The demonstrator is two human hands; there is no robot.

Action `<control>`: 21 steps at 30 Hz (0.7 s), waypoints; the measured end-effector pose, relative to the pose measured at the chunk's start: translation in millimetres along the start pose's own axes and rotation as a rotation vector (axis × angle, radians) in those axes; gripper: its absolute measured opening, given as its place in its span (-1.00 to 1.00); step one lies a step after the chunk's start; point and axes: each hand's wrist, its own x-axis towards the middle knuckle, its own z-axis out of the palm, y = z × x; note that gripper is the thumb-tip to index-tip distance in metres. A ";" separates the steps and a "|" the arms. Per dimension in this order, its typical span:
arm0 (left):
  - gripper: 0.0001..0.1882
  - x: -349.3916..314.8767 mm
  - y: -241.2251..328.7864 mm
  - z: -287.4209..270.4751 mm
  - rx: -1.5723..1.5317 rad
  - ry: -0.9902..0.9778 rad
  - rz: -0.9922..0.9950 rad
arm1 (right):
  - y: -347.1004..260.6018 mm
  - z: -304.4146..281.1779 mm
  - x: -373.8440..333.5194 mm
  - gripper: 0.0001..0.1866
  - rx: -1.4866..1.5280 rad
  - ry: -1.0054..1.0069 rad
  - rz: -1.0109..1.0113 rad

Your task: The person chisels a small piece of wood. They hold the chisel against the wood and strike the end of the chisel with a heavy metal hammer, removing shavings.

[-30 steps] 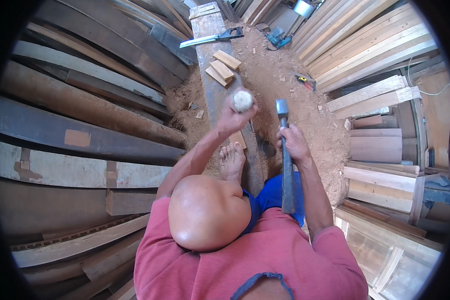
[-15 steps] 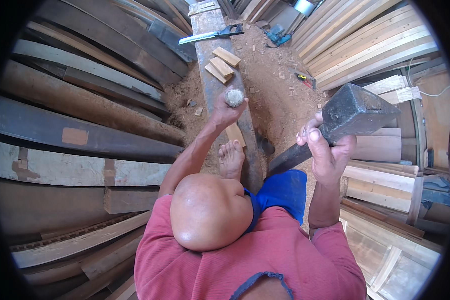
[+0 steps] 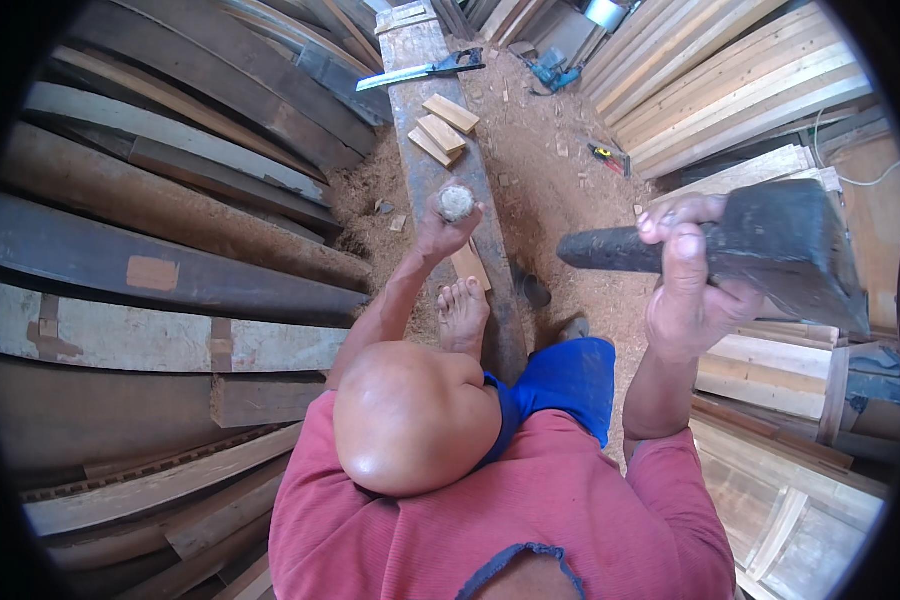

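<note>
The left hand (image 3: 448, 228) is wrapped tight around a chisel handle (image 3: 457, 202), its worn round butt showing above the fist, held upright on the long grey beam (image 3: 420, 120). Just beyond that hand three small wood blocks (image 3: 445, 128) lie on the beam, and farther off a handsaw (image 3: 420, 72). The right hand (image 3: 685, 290) is clenched around the shaft of a heavy dark hammer (image 3: 770, 250), raised high, well apart from the left hand, with sawdust floor (image 3: 560, 190) beneath.
</note>
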 end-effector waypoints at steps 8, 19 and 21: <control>-0.88 -9.5 10.9 5.0 0.133 -0.138 0.118 | -13.4 -16.0 66.7 -0.84 0.088 -0.031 -0.380; -0.85 -21.7 7.7 -7.5 0.030 -0.053 0.065 | 48.5 42.6 -3.5 -0.70 -0.366 -0.545 -0.103; -0.83 -25.1 3.8 -2.6 0.062 -0.075 0.045 | 106.1 54.4 -46.1 -0.76 -0.894 -1.150 0.370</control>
